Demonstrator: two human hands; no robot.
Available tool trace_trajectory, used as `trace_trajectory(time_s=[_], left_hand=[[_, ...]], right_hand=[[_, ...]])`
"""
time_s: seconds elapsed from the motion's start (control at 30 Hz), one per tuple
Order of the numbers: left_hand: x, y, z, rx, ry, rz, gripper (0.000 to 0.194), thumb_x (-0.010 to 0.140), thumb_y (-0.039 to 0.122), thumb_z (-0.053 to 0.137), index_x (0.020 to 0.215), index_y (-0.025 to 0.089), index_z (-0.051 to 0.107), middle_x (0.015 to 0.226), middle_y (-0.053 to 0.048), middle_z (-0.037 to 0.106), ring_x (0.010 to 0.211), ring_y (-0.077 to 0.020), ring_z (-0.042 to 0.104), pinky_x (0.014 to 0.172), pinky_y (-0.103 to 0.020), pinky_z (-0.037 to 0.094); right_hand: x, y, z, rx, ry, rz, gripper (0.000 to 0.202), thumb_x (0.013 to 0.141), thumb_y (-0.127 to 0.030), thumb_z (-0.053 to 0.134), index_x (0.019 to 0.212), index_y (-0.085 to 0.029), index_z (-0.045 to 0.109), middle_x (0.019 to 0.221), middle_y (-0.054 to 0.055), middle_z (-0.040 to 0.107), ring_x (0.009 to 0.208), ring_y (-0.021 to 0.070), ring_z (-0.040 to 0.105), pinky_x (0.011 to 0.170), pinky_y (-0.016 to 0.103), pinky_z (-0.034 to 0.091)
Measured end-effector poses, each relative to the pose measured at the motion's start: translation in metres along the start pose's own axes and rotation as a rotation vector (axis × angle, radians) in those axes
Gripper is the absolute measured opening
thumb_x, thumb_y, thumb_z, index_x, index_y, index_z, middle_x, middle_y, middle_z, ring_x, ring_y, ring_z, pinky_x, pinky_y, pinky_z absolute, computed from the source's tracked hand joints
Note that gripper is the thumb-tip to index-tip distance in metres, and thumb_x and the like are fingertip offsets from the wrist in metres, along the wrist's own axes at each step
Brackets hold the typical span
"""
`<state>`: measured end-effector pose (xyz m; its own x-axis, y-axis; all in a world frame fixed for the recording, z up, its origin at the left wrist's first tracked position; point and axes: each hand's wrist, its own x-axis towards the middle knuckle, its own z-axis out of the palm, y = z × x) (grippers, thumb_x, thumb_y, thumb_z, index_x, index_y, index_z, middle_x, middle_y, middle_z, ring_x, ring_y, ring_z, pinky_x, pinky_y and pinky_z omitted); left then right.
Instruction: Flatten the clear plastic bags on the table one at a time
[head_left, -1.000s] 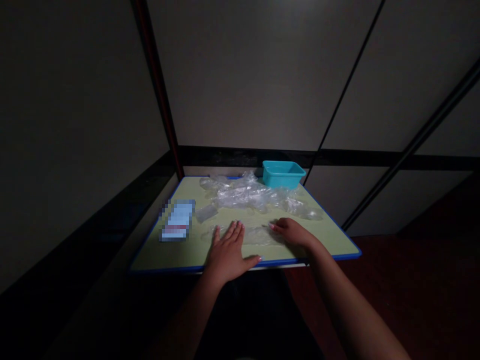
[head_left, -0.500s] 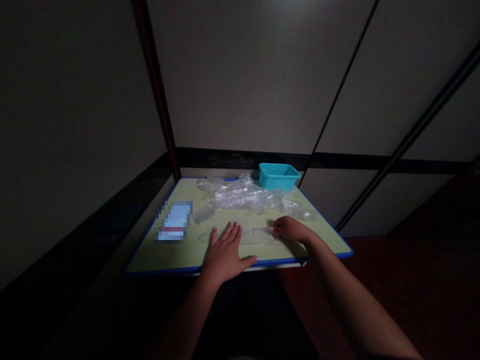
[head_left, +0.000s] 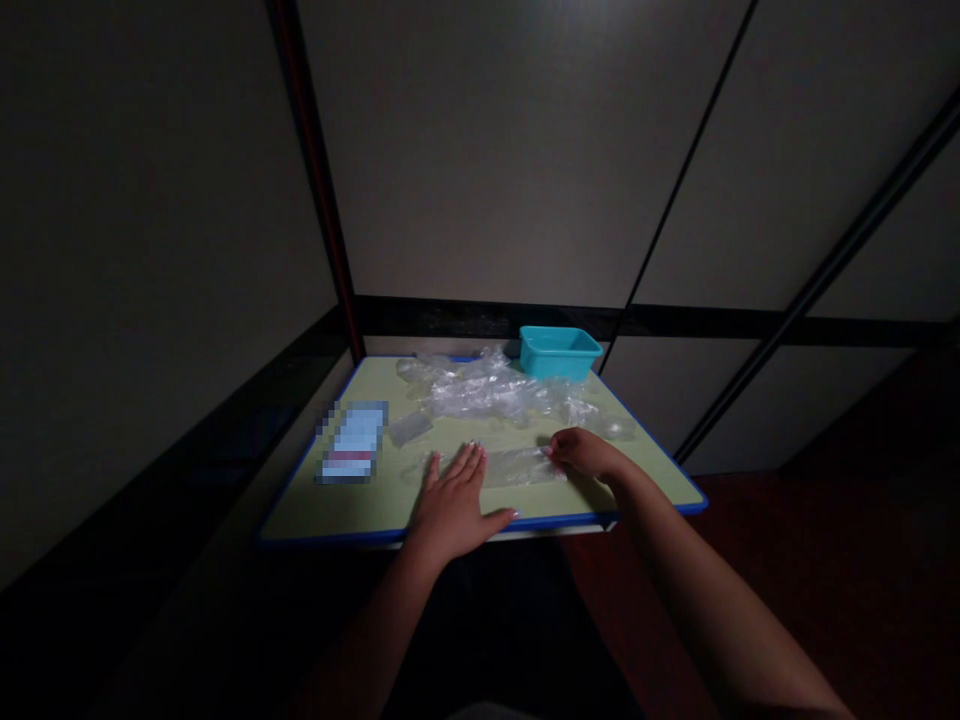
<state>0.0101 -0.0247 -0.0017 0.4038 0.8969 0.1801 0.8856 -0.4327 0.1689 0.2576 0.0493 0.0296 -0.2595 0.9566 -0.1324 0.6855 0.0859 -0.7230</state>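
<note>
A clear plastic bag point(head_left: 517, 467) lies stretched flat near the front of the small table. My left hand point(head_left: 454, 505) rests on it palm down, fingers spread, covering its middle-left part. At the bag's right end, my right hand point(head_left: 585, 455) pinches the plastic between thumb and fingertips. Behind both hands spreads a crumpled heap of clear plastic bags point(head_left: 480, 390). A small folded piece of clear plastic point(head_left: 411, 428) sits just beyond my left fingertips.
The pale yellow table point(head_left: 330, 515) has a blue edge. A turquoise plastic basket point(head_left: 559, 358) stands at its back right. On the left lies a flat, pixelated bluish-white item point(head_left: 352, 443). Large wall panels point(head_left: 487, 150) rise close behind the table.
My right hand has shifted slightly right and the bag's right end appears drawn tauter. My left hand stays spread in nearly the same place. The view has moved a little.
</note>
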Motion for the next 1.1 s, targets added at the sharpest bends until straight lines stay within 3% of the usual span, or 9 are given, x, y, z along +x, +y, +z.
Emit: trace_trajectory(time_s=[0.3,0.53,0.9,1.1], left_hand=[[0.0,-0.001,0.002,0.027,0.018,-0.004,0.092,0.079,0.075,0.034,0.147,0.014,0.023,0.153,-0.011,0.02,0.142,-0.0271,0.011,0.113,-0.054,0.0],[0.0,-0.001,0.003,0.027,0.025,0.01,0.092,0.078,0.076,0.034,0.147,0.016,0.024,0.153,-0.01,0.023,0.142,-0.0274,0.012,0.113,-0.054,-0.001],[0.0,0.001,0.001,0.0,0.014,0.013,0.09,0.08,0.076,0.03,0.147,0.016,0.024,0.153,-0.01,0.022,0.142,-0.0271,0.015,0.113,-0.054,-0.002],[-0.001,0.001,0.0,-0.003,-0.008,0.015,0.09,0.08,0.077,0.027,0.147,0.016,0.023,0.153,-0.009,0.022,0.142,-0.0264,0.013,0.113,-0.055,-0.003]], right_hand=[[-0.005,-0.001,-0.003,0.14,-0.026,0.04,0.025,0.068,-0.039,0.057,0.054,-0.019,0.051,0.046,-0.003,0.051,0.044,0.0095,0.039,0.047,0.024,0.029],[-0.011,-0.012,-0.004,0.333,-0.045,0.032,0.021,0.066,-0.038,0.058,0.06,-0.019,0.051,0.05,-0.003,0.053,0.047,0.0102,0.046,0.049,0.023,0.036],[0.014,-0.038,0.006,0.548,0.01,-0.03,0.011,0.061,-0.03,0.053,0.058,-0.02,0.05,0.052,-0.002,0.049,0.048,0.0107,0.042,0.048,0.023,0.032],[0.022,-0.062,0.014,0.594,0.033,-0.039,0.016,0.068,-0.033,0.055,0.062,-0.019,0.056,0.058,0.0,0.056,0.053,0.0125,0.047,0.052,0.024,0.036]])
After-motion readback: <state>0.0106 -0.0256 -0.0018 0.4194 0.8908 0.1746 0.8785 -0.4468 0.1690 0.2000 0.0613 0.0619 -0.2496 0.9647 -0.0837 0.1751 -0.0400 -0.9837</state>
